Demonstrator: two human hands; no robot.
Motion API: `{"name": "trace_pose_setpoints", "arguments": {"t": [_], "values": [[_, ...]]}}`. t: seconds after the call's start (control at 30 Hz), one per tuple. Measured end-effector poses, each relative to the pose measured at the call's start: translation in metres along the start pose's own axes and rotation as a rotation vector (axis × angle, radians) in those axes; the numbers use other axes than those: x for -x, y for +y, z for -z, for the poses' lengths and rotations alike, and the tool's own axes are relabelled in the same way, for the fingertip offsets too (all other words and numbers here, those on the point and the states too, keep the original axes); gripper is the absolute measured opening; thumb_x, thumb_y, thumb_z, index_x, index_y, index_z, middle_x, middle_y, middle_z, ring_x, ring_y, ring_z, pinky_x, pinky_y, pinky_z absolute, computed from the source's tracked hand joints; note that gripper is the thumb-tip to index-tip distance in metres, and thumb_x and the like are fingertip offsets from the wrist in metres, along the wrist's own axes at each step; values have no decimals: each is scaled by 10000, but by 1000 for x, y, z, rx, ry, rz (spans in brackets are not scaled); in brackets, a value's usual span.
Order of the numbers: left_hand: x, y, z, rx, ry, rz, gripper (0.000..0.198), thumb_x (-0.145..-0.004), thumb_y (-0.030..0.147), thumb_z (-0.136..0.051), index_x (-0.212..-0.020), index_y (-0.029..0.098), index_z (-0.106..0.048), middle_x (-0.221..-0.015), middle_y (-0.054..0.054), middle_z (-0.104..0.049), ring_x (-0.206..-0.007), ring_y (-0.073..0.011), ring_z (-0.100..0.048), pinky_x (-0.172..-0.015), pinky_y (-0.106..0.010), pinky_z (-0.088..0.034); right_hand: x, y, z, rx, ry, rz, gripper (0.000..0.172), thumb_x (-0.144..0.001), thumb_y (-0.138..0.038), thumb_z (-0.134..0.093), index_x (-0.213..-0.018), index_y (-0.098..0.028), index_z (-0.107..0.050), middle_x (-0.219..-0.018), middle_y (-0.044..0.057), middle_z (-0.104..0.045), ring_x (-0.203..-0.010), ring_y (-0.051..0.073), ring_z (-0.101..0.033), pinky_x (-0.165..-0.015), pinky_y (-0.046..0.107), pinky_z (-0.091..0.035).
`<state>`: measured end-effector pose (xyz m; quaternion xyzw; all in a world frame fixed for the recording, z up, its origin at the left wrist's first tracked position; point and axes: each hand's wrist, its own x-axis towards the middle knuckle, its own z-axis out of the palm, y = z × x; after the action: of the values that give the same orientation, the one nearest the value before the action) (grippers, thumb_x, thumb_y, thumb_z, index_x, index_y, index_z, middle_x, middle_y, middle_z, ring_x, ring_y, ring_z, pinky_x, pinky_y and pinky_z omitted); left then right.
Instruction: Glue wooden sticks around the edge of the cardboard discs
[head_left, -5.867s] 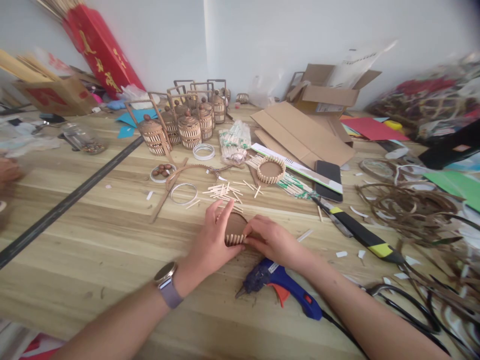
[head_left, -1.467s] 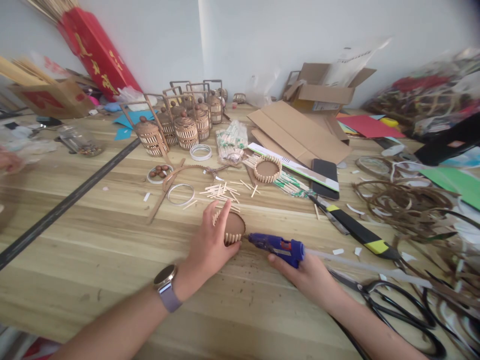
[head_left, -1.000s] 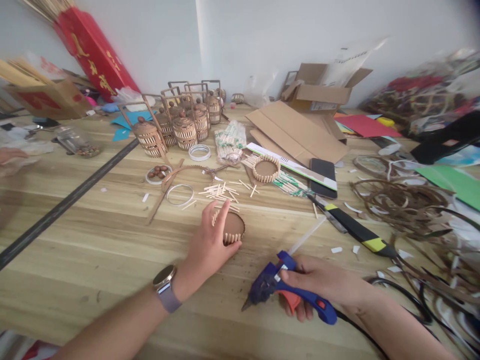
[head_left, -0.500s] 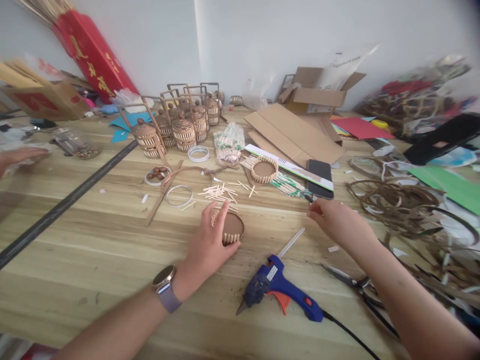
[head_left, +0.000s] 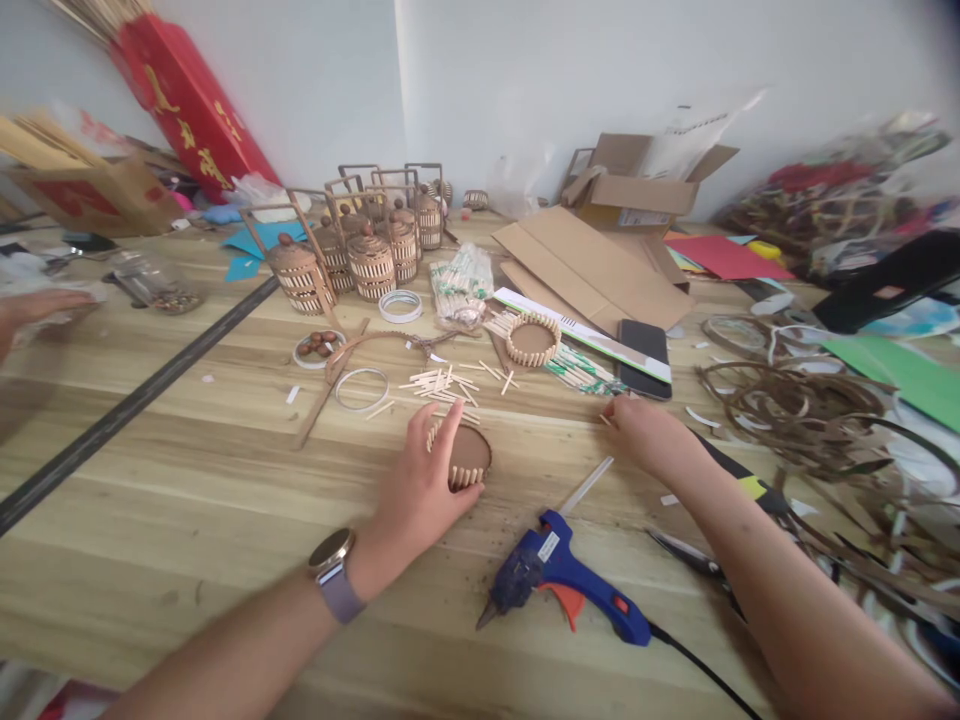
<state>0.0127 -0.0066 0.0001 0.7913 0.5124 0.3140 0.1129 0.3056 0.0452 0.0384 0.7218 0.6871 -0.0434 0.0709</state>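
Observation:
My left hand (head_left: pixel 424 470), a watch on its wrist, curls its thumb and fingers around a small round brown base (head_left: pixel 471 455) edged with short upright wooden sticks. It rests on the table. To the right, the fingertips of my right hand (head_left: pixel 645 425) are pinched together, with a small pale tip showing below them; what they grip is too small to make out. Beyond my left hand lies a loose pile of cut sticks (head_left: pixel 442 383). A second stick-edged round base (head_left: pixel 533 340) sits near green-and-white wrapped sticks (head_left: pixel 581 370). Between my forearms lies a blue glue gun (head_left: pixel 562 575).
Several small lantern-like baskets (head_left: pixel 371 265) stand at the back. Cardboard sheets (head_left: pixel 592 265), a dark phone (head_left: pixel 646 355) and coiled brown strips (head_left: pixel 787 390) lie to the right, with scissors (head_left: pixel 682 550) nearer. Another person's hand (head_left: pixel 49 305) is at far left.
My right hand has moved slightly left and nearer. The dark tip at its fingers no longer shows, and a black-and-yellow item now shows beside my forearm. My left hand keeps its hold.

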Motion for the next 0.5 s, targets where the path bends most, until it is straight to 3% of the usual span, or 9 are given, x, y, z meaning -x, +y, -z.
{"name": "trace_pose_setpoints", "arguments": {"t": [0.17, 0.3, 0.5], "values": [[0, -1, 0, 0, -7, -6, 1019, -702, 176, -765, -1492, 293, -132, -1422, -170, -314, -1341, -378, -379, -999, -557, -463, -3, 1, -3, -47, 2, 34, 226, -803, -34, -504, -992, -123, -592, -916, 128, -709, -845, 232, -659, -652, 272, -398], [-1, -2, 0, -9, -3, -16, 1032, -692, 184, -778, -1489, 293, -132, -1423, -173, -308, -1346, -382, -373, -997, -551, -468, -5, -1, -2, -110, 0, 77, 171, -783, -59, -533, -913, -147, -603, -883, 115, -702, -796, 225, -649, -631, 271, -404], [-1, -2, 0, -17, -12, 6, 1043, -678, 199, -792, -1483, 318, -140, -1415, -161, -309, -1318, -378, -413, -971, -556, -491, 10, -33, 17, -251, 20, 268, 141, -855, -123, -467, -840, -165, -601, -837, 93, -674, -777, 202, -612, -695, 284, -436]]}}
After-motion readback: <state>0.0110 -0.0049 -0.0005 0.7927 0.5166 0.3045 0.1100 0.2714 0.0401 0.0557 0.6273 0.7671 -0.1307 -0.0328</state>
